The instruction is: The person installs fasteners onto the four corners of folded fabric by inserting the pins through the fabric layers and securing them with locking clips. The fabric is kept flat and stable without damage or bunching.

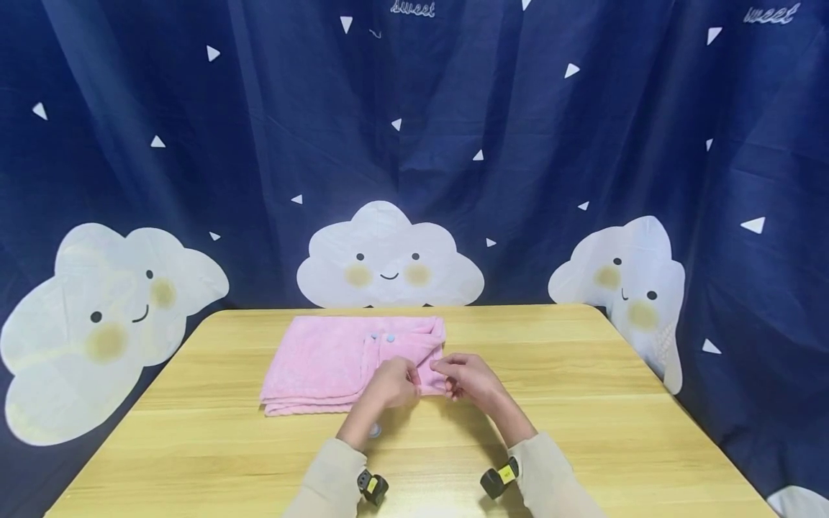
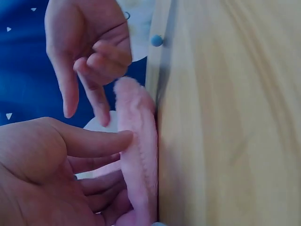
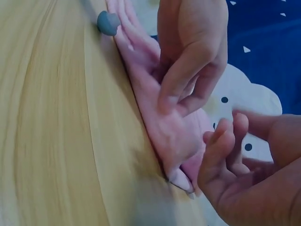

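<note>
A folded pink plush cloth lies on the wooden table, small blue buttons on its upper layer. My left hand pinches its near edge toward the right end. In the left wrist view, the thumb presses the front of the fold and the other fingers go behind it. My right hand is beside the cloth's right end, its fingers loosely bent with nothing between them. The right wrist view shows this hand close to the cloth's corner.
A rounded grey-blue piece shows at the near side of the cloth, beside the left forearm. Black wrist devices sit on both sleeves. Behind the table hangs a dark blue curtain with smiling white clouds.
</note>
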Motion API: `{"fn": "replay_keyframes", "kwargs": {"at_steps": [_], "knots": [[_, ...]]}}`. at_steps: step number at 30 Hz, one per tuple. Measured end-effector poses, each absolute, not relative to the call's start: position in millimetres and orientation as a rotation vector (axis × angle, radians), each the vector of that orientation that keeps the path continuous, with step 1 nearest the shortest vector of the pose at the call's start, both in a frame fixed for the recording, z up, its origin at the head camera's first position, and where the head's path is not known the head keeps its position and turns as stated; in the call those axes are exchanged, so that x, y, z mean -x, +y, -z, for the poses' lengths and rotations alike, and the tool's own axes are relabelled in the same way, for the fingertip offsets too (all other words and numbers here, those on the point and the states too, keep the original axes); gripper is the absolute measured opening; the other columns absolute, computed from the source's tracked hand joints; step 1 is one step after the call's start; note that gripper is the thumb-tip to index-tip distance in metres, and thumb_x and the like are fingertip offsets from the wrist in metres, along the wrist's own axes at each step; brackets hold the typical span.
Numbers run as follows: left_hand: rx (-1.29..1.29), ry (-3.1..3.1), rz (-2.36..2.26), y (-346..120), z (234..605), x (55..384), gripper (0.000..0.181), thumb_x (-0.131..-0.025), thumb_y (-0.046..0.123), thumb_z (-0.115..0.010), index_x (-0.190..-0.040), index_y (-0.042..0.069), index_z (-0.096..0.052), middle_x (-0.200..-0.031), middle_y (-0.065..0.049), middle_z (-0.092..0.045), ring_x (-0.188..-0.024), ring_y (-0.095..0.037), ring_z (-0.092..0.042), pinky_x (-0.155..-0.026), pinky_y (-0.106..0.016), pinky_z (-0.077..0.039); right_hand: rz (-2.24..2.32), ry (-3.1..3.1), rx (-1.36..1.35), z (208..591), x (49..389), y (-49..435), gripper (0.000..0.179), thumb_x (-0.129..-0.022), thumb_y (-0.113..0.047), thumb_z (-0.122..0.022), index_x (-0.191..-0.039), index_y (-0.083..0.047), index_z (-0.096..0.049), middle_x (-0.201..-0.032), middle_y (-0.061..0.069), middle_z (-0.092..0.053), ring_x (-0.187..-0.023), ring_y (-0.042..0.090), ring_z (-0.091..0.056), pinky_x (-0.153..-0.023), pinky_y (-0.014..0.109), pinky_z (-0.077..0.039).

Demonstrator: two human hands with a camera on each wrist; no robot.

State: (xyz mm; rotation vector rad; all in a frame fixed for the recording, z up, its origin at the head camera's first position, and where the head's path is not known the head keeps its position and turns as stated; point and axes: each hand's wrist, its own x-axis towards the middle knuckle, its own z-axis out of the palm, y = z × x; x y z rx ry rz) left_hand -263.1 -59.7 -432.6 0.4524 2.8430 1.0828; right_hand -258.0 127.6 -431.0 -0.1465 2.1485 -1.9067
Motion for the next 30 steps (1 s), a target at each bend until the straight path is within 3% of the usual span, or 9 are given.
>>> {"fn": "replay_keyframes", "kwargs": {"at_steps": [4,7,12,17,24,30], "knots": [[-0.450,2.876,-1.131,-63.1,430.3,266.1,0.012,-0.078,0.000,-0.076,-0.076,0.007,-0.066,-0.070,-0.002,-0.062,-0.065,-0.017,-0.055,-0.060,-0.028,-0.046,1.764,2.170,0.229,430.8,257.0,131.8,0.052,-0.089,-0.015,-0.075,-0.134,0.006,-0.058,-0.070,0.002,-0.062,-0.061,0.012,-0.059,-0.060,0.025,-0.052],[-0.443,2.882,-1.157,-65.3,428.7,266.5,0.012,-0.078,0.000,-0.077,-0.078,0.007,-0.067,-0.070,-0.003,-0.062,-0.064,-0.017,-0.055,-0.059,-0.028,-0.046,1.715,2.173,0.256,431.2,256.5,133.9,0.060,-0.084,-0.006,-0.075,-0.140,0.005,-0.054,-0.078,0.005,-0.068,-0.068,0.013,-0.061,-0.068,0.029,-0.056],[-0.450,2.873,-1.187,-67.3,425.4,265.1,0.012,-0.078,-0.001,-0.077,-0.079,0.006,-0.067,-0.069,-0.002,-0.061,-0.062,-0.015,-0.054,-0.057,-0.026,-0.045,1.732,2.271,0.194,435.6,258.6,132.4,0.056,-0.076,0.005,-0.065,-0.131,0.004,-0.062,-0.084,0.009,-0.069,-0.070,0.013,-0.056,-0.064,0.024,-0.048],[-0.473,2.865,-1.202,-68.1,422.2,263.9,0.012,-0.077,-0.002,-0.077,-0.080,0.005,-0.068,-0.068,-0.002,-0.060,-0.062,-0.015,-0.053,-0.058,-0.026,-0.044,1.776,2.416,0.124,439.7,260.2,129.6,0.039,-0.077,0.000,-0.070,-0.116,0.003,-0.072,-0.090,0.013,-0.074,-0.076,0.018,-0.066,-0.068,0.028,-0.055],[-0.512,2.865,-1.199,-68.0,420.7,264.5,0.015,-0.074,-0.004,-0.076,-0.087,0.004,-0.073,-0.076,-0.004,-0.069,-0.071,-0.016,-0.061,-0.065,-0.031,-0.050,1.897,2.349,0.084,439.1,258.6,124.8,0.033,-0.086,0.000,-0.069,-0.116,0.012,-0.068,-0.095,0.024,-0.074,-0.081,0.022,-0.071,-0.080,0.037,-0.061],[-0.536,2.877,-1.254,-64.8,421.2,265.2,0.010,-0.083,0.009,-0.078,-0.093,0.005,-0.078,-0.087,-0.007,-0.078,-0.082,-0.018,-0.070,-0.075,-0.035,-0.056,1.991,2.297,0.069,439.4,258.2,122.3,0.027,-0.090,-0.003,-0.067,-0.112,0.014,-0.068,-0.096,0.026,-0.073,-0.084,0.022,-0.072,-0.087,0.042,-0.060]]}}
